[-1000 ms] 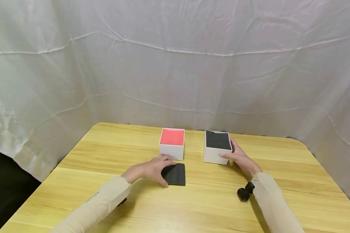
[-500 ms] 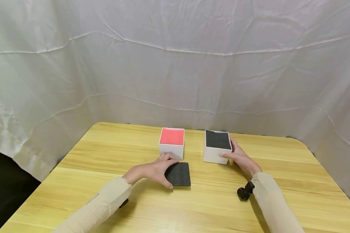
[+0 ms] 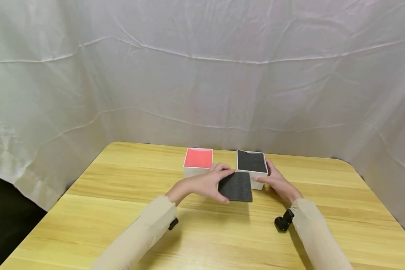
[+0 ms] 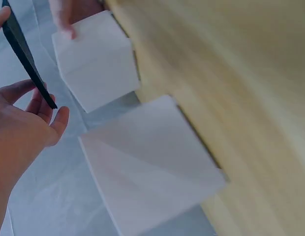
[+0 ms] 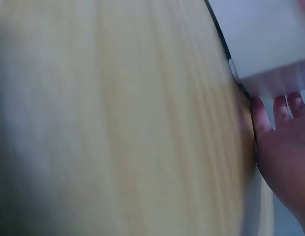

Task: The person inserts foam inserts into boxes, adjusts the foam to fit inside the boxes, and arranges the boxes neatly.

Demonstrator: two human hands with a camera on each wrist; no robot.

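Two white boxes sit at centre frame on a wooden table [image 3: 121,225], w/ white cloth [image 3: 202,75] filling the upper half of the head view. The left hand [image 3: 206,184] pinches a black foam pad [image 3: 236,186] betw. thumb and fingers, holding it lifted just in front of the box w/ black lining [image 3: 251,165], overlapping its lower left corner. The right hand [image 3: 276,182] cups that box's right side, fingers curled round its wall. The box w/ red lining [image 3: 198,161] stands just left, behind the left hand's fingers.
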